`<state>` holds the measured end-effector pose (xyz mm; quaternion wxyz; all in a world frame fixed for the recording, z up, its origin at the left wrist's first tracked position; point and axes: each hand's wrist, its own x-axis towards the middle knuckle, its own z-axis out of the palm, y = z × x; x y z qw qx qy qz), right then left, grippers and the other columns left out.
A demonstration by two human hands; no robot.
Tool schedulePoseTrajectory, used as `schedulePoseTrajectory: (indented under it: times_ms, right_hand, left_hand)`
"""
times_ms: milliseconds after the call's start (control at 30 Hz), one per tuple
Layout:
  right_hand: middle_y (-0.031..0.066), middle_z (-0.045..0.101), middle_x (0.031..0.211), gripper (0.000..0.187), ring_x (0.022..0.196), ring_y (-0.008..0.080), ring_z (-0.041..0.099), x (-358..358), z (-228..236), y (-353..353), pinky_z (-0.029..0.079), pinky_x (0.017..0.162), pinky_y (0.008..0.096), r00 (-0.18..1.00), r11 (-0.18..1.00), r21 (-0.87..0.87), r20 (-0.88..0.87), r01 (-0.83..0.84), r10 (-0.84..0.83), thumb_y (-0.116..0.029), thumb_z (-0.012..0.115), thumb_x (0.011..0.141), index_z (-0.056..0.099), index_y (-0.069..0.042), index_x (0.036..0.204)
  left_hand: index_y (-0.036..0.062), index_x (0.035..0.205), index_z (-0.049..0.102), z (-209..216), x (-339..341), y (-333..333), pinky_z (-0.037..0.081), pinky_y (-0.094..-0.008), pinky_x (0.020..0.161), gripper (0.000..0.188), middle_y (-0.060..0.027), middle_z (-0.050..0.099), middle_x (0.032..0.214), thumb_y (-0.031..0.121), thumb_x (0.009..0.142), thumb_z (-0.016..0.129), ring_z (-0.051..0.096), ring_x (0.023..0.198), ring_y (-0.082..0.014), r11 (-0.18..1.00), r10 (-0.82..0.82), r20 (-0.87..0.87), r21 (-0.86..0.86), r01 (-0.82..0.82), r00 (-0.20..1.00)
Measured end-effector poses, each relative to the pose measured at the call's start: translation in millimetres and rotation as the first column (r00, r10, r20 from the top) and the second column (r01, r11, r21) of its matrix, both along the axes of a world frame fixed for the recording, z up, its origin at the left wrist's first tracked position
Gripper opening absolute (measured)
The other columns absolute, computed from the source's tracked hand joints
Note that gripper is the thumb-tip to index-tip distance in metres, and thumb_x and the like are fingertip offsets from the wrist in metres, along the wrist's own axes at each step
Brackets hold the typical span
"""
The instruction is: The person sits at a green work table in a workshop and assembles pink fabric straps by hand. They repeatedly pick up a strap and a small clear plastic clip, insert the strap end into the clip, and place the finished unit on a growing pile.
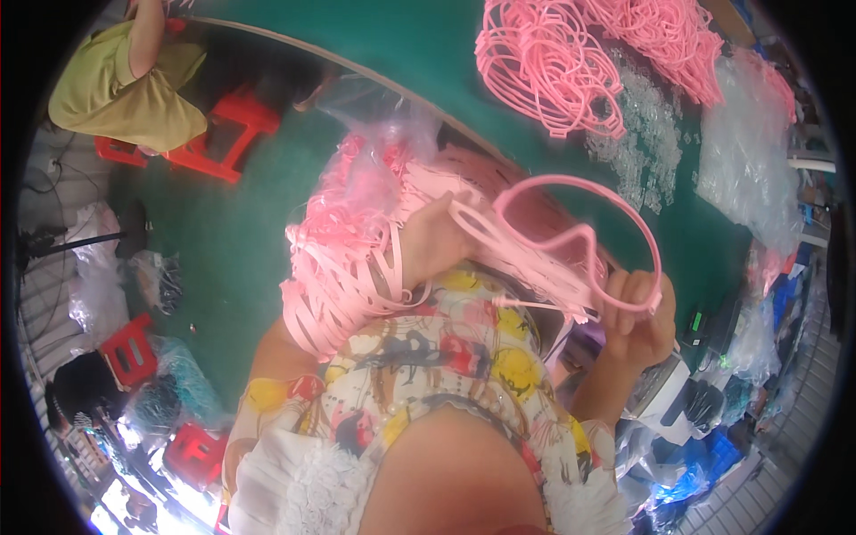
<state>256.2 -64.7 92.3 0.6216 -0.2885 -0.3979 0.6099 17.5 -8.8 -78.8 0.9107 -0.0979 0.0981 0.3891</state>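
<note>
My right hand [635, 325] grips the lower right rim of a pink goggle frame [660, 241], which is held up without a lens that I can see. My left hand [437, 236] is closed on a flat pink strap [477, 223], whose looped end reaches toward the frame. Many pink straps [334, 285] are looped round my left forearm. Beyond that wrist a clear plastic bag [370, 174] with pink pieces rests near the table edge. A stack of flat pale pink strips [562, 276] lies beneath the frame, partly hidden by it.
On the green table [428, 40] lie heaps of pink frames [544, 71], small clear parts [646, 134] and a clear plastic bag [744, 152]. Another person [129, 89] in yellow-green sits at the far left by a red stool [227, 134]. More red stools and bags stand at the lower left.
</note>
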Motion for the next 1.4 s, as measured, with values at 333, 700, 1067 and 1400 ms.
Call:
schedulePoseTrajectory:
  times_ms: [333, 700, 1067, 1400]
  right_hand:
    - [0.0016, 0.044, 0.057, 0.018, 0.052, 0.0129, 0.039, 59, -34, -23, 0.028, 0.051, 0.0295, 0.992, 0.990, -0.067, -0.003, 0.127, -0.127, -0.020, 0.061, 0.086, 0.052, -0.004, 0.084]
    - [0.0100, 0.060, 0.096, 0.034, 0.087, 0.0182, 0.057, 1, -87, -12, 0.045, 0.077, 0.0294, 0.783, 0.923, -0.364, 0.534, -0.127, 0.318, -0.011, 0.057, 0.084, 0.056, 0.004, 0.115]
    - [0.0143, 0.050, 0.109, 0.074, 0.098, 0.0250, 0.052, -33, -77, -1, 0.044, 0.084, 0.0345, 0.425, 0.937, 0.310, 0.835, 0.162, -0.350, -0.002, 0.075, 0.065, 0.043, 0.000, 0.132]
    - [0.0009, 0.044, 0.095, 0.083, 0.082, 0.0099, 0.044, -22, -81, -15, 0.042, 0.076, 0.0232, 0.944, 0.987, -0.007, 0.294, 0.158, -0.149, 0.006, 0.076, 0.063, 0.036, -0.001, 0.136]
  left_hand:
    - [0.0020, 0.116, 0.052, 22, -18, 23, 0.042, -0.0445, 0.093, 0.028, -0.0068, 0.057, 0.097, 0.019, 0.093, 0.052, 0.054, 0.096, -0.0241, 0.878, 0.464, -0.355, 0.065, -0.473, 0.812]
    - [-0.0004, 0.105, 0.055, 95, -1, 10, 0.043, -0.0288, 0.072, 0.035, -0.0012, 0.050, 0.082, 0.033, 0.097, 0.050, 0.049, 0.076, -0.0122, 0.881, 0.167, -0.506, 0.461, 0.102, 0.846]
    - [0.0049, 0.104, 0.058, 120, 36, -6, 0.039, -0.0222, 0.070, 0.026, 0.0015, 0.052, 0.084, 0.029, 0.098, 0.049, 0.047, 0.077, -0.0061, 0.775, 0.121, -0.763, 0.472, 0.420, 0.635]
    - [0.0000, 0.114, 0.058, 112, 43, -6, 0.046, -0.0316, 0.081, 0.032, -0.0091, 0.059, 0.104, 0.025, 0.097, 0.046, 0.056, 0.094, -0.0187, 0.602, 0.384, -0.801, 0.594, 0.533, 0.459]
